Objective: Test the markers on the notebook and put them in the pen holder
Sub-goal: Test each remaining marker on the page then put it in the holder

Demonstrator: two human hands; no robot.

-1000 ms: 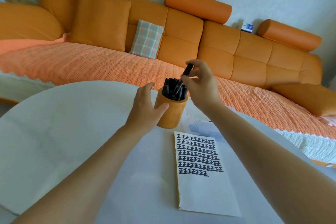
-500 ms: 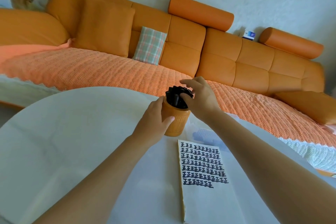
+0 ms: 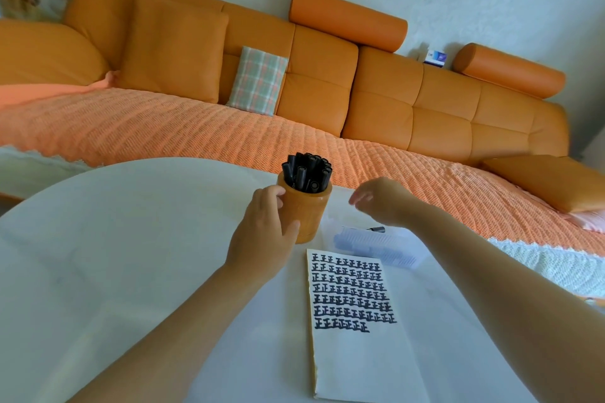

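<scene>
An orange cylindrical pen holder [image 3: 310, 213] stands on the white table [image 3: 114, 255], packed with several black markers [image 3: 307, 173]. My left hand [image 3: 262, 232] grips the holder's left side. My right hand [image 3: 379, 203] hovers to the right of the holder with loosely curled fingers and holds nothing. The open notebook [image 3: 357, 330] lies in front, its page covered with rows of dark blue marks. One more black marker [image 3: 376, 229] lies on the table behind my right wrist, mostly hidden.
A clear plastic case [image 3: 376, 247] lies beyond the notebook, near the table's right edge. An orange sofa [image 3: 327, 91] with cushions runs behind the table.
My right hand pushed a marker down into the holder, let go and drew away to the right. My left hand kept its grip on the holder.
</scene>
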